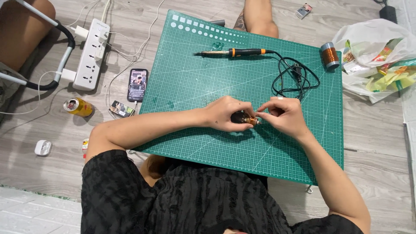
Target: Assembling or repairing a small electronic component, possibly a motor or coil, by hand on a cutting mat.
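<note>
Over the middle of a green cutting mat [208,78], my left hand [225,113] grips a small dark part with a copper wire winding [247,119]. My right hand [284,116] meets it from the right, its fingertips pinched at the metal end of the winding. Both hands hover just above the mat. What the right fingertips hold is too small to tell.
A soldering iron [236,52] with its coiled black cord [294,76] lies at the mat's far side. A copper wire spool [330,55] and plastic bags [377,56] are right. Left on the floor: power strip [91,54], phone [138,84], drink can [78,106]. Someone's knee [260,17] is beyond the mat.
</note>
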